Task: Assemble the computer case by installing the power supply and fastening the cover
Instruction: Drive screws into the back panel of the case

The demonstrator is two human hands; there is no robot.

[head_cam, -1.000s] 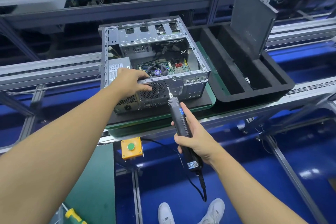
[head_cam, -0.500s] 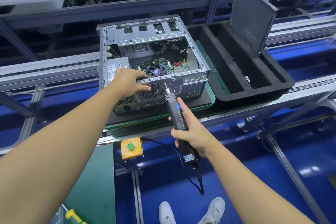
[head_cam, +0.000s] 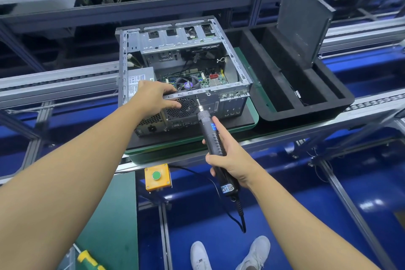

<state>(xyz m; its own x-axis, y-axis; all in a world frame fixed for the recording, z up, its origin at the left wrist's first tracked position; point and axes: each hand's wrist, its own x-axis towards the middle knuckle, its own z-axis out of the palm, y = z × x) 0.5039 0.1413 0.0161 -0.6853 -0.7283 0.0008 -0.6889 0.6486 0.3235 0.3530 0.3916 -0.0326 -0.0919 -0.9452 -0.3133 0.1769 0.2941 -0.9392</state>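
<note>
Computer case (head_cam: pixel 179 41) lies on its side, open face up, on a black mat (head_cam: pixel 238 121) atop a green pallet (head_cam: pixel 254 105) on the conveyor line. Power supply (head_cam: pixel 140 79) sits in the chassis corner nearest my left arm. My left hand (head_cam: pixel 153 96) grasps the case's rear rail, thumb on the fan grille. My right hand (head_cam: pixel 232 160) is wrapped around the electric screwdriver (head_cam: pixel 210 131), and its bit meets the rear panel just below that rail. Cover panel (head_cam: pixel 302 24) stands tilted in the black foam tray (head_cam: pixel 285 98) just beside the pallet. A yellow button box (head_cam: pixel 156 175) hangs below the conveyor edge.
</note>
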